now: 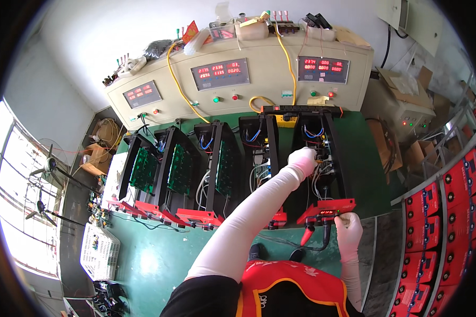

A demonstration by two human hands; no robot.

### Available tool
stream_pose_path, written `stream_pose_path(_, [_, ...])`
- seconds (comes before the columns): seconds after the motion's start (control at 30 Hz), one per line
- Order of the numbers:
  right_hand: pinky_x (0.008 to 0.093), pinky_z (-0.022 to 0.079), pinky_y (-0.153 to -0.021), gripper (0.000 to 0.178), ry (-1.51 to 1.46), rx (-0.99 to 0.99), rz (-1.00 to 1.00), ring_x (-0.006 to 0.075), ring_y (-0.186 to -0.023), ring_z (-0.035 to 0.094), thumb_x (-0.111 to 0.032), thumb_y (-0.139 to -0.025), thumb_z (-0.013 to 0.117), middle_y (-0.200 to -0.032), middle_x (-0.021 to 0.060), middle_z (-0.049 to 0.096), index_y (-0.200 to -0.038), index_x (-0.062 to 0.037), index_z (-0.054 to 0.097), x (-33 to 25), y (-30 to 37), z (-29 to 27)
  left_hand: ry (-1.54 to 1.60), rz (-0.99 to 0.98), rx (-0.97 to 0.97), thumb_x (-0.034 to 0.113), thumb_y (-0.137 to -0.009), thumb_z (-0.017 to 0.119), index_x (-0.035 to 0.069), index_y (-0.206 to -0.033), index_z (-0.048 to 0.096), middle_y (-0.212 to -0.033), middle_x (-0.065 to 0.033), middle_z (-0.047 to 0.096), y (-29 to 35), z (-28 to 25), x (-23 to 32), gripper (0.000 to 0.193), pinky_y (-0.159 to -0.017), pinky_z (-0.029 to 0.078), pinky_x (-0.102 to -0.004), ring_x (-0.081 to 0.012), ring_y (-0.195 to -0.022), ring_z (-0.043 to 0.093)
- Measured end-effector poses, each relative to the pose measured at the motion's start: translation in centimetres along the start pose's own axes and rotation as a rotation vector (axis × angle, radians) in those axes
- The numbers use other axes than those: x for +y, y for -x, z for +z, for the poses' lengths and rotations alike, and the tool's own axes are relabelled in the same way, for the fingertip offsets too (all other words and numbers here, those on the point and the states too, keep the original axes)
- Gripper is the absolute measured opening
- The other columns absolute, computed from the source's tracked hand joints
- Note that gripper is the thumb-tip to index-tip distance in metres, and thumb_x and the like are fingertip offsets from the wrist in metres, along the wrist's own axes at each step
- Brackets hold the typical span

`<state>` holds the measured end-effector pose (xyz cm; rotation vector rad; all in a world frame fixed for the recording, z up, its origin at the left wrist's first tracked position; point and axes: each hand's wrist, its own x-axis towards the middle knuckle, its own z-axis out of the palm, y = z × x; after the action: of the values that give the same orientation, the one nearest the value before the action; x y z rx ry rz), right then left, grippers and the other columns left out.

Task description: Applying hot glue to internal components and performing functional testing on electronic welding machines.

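Observation:
An opened machine with a black casing [339, 169] and a red front panel [329, 208] stands at the right end of the bench row. My left hand [303, 160], in a white glove, reaches across into it. Its fingers are closed at the wires and circuit parts [325, 153]; what they grip is too small to make out. My right hand [349, 230], also gloved, pinches a small knob [337, 213] on the front panel, beside its lit red display [327, 212]. A red plug [307, 236] and a black cable [326, 235] hang from that panel.
Several similar opened machines [222, 169] stand leftward along the green bench [373, 174]. Behind rises a beige test console [272, 66] with lit displays and yellow cables [285, 50]. Red boxes [423, 232] are stacked at right; a white crate [100, 253] sits on the floor at left.

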<state>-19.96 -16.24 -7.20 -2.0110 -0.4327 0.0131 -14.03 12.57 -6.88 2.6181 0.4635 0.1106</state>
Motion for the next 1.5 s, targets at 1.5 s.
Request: stream_pose_path(1.5, [0.0467,0.044,-0.097,0.040,0.266,0.061,-0.586,0.0370,-0.113,0.054,-0.002,-0.072,0.070,-0.118,0.0163,0.057,-0.111,-0.0015,0.063,-3.5,-2.1,-0.2,0.025,0.070,0.036,0.027,-0.088,0.057,0.006,-0.095,0.070,-0.095,-0.0186,0.069,0.2,-0.2,-0.7,0.026,-0.083,0.052,-0.0449,-0.0393,-0.092,0.064])
